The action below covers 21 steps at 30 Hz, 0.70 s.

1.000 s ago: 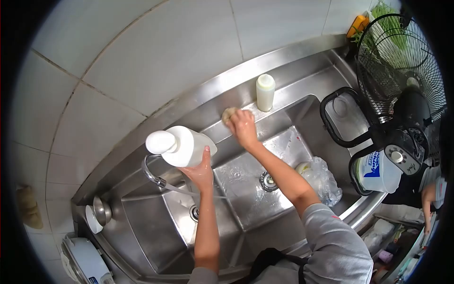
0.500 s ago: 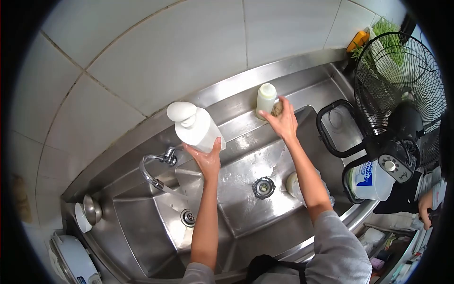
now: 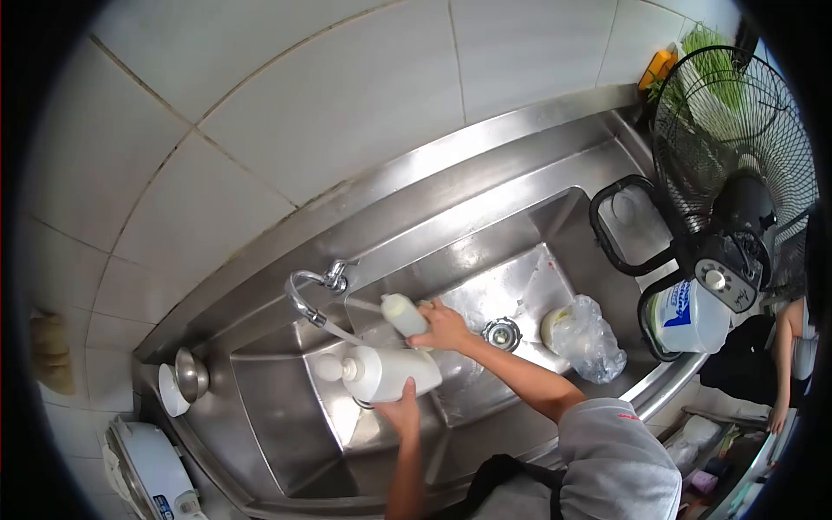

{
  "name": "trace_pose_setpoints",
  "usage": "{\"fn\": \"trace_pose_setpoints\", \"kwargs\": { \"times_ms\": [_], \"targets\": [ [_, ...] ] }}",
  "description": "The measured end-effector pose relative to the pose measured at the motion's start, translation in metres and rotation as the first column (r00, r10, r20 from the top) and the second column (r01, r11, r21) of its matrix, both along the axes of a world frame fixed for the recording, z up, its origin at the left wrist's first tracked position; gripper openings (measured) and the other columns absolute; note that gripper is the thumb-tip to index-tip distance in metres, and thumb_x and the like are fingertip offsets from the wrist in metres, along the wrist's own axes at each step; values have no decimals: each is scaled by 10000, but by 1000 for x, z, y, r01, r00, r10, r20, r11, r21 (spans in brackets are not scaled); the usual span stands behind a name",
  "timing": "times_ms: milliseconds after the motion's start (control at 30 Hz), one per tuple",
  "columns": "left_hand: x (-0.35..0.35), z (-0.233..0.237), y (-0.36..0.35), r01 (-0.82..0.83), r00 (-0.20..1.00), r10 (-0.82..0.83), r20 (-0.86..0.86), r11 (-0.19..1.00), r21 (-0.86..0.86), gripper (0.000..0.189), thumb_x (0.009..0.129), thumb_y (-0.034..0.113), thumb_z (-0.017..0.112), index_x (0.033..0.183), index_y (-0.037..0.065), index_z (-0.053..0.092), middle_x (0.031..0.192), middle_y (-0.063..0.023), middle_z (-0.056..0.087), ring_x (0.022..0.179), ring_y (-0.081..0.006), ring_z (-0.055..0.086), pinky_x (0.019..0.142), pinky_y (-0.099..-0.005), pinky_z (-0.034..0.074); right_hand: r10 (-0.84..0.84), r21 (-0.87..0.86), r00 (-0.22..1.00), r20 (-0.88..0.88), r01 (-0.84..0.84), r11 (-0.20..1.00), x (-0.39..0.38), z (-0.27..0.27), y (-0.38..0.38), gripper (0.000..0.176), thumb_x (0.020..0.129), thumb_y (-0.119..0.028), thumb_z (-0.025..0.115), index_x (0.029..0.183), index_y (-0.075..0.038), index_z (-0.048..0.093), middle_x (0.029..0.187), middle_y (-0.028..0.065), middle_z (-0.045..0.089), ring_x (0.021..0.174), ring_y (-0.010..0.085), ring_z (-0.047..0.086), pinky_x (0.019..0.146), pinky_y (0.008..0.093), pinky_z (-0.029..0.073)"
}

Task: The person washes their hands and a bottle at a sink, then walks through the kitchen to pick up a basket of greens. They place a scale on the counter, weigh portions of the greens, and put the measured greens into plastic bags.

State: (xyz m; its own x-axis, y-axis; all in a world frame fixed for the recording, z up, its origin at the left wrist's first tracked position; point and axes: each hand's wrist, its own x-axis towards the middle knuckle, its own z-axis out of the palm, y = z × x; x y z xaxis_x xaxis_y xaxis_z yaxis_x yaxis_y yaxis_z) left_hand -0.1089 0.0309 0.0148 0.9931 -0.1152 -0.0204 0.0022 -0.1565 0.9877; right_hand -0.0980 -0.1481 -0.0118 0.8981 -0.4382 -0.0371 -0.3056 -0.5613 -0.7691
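Hanging tilted over the divide between the sink's (image 3: 282, 420) left and right basins, the white pump bottle (image 3: 394, 373) lies almost on its side, pump head towards the sink's left end. The left hand (image 3: 401, 414) cups it from the near edge, thumb pressed along its side; the other fingers are hidden beneath. Just beyond it, the squeeze bottle (image 3: 405, 315) slants in the right hand (image 3: 445, 329), thumb and fingers closed around its lower part, cap towards the back edge's faucet (image 3: 305, 293). Water runs from the spout towards the pump bottle; whether it lands on it I cannot tell.

Wet plastic is likely slick, so a firm wrap of the palm would serve better than fingertips, with the bottles held low over the basins and apart enough not to knock.

In the right basin sit a drain (image 3: 501, 334) and, nearer its right side, a clear plastic bag (image 3: 594, 340). A fan (image 3: 719, 121) stands past the sink's right end; bowls (image 3: 191, 374) rest at its left.
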Motion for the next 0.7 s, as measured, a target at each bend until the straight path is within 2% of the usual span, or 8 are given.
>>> {"fn": "trace_pose_setpoints", "kwargs": {
  "times_ms": [133, 300, 467, 533, 600, 633, 667, 700],
  "targets": [
    [-10, 22, 23, -19, 1000, 19, 24, 1000, -5, 785, 675, 40, 689, 1262, -68, 179, 1205, -226, 379, 1083, -282, 432, 930, -379, 353, 86, -5, 984, -157, -88, 996, 20, 47, 34, 619, 550, -452, 664, 1042, -91, 560, 999, 164, 508, 922, 341, 543, 764, 413, 463],
    [-20, 21, 51, -98, 995, 99, 9, 989, -113, 727, 676, 47, 681, 1241, -77, 240, 1190, -220, 405, 1053, -282, 459, 899, -375, 386, 216, -23, 973, -78, -219, 976, 29, 47, 50, 639, 546, -439, 682, 1069, -95, 553, 1097, 170, 478, 931, 351, 543, 778, 404, 459],
    [-34, -18, 83, 193, 979, -198, 58, 978, 78, 713, 697, 26, 650, 1247, -73, 207, 1179, -215, 406, 1049, -283, 459, 900, -383, 381, 334, 100, 942, -7, -332, 938, 4, 46, 26, 634, 560, -433, 707, 1069, -83, 561, 1121, 201, 469, 978, 345, 520, 822, 408, 434],
    [-40, -6, 70, 256, 964, -257, 60, 966, 23, 725, 689, 41, 662, 1245, -74, 212, 1172, -211, 414, 1038, -282, 469, 892, -381, 390, 148, 282, 984, 94, -169, 945, -15, 51, -4, 592, 564, -460, 708, 1011, -88, 596, 1076, 201, 502, 1024, 307, 494, 851, 388, 415],
    [-40, -4, 59, 313, 949, -310, 60, 949, -34, 737, 680, 55, 673, 1244, -75, 216, 1165, -207, 422, 1027, -280, 479, 883, -380, 399, -150, 340, 989, 21, 134, 931, -41, 84, -47, 552, 586, -470, 695, 951, -63, 620, 830, 153, 615, 768, 252, 595, 710, 357, 483],
    [-40, -8, 55, 348, 934, -345, 97, 937, -14, 742, 673, 64, 683, 1241, -75, 226, 1157, -203, 430, 1020, -281, 485, 882, -377, 400, -291, 269, 954, 77, 261, 927, -53, 97, -70, 552, 589, -445, 702, 947, -35, 613, 774, 131, 627, 658, 234, 605, 652, 355, 497],
    [-40, -10, 50, 379, 917, -376, 136, 926, 6, 748, 665, 74, 692, 1238, -76, 235, 1149, -199, 438, 1013, -282, 490, 881, -375, 402, -391, 115, 906, 162, 376, 919, -57, 69, -105, 531, 590, -419, 707, 936, -27, 615, 793, 137, 631, 687, 236, 611, 663, 363, 492],
    [-39, -7, 44, 382, 916, -378, 134, 924, 1, 748, 665, 74, 692, 1238, -76, 235, 1149, -199, 438, 1013, -282, 490, 881, -375, 402, -470, 167, 860, 197, 443, 881, -65, 83, -134, 526, 591, -439, 710, 900, -24, 618, 828, 154, 612, 750, 261, 605, 665, 373, 483]
  ]
}}
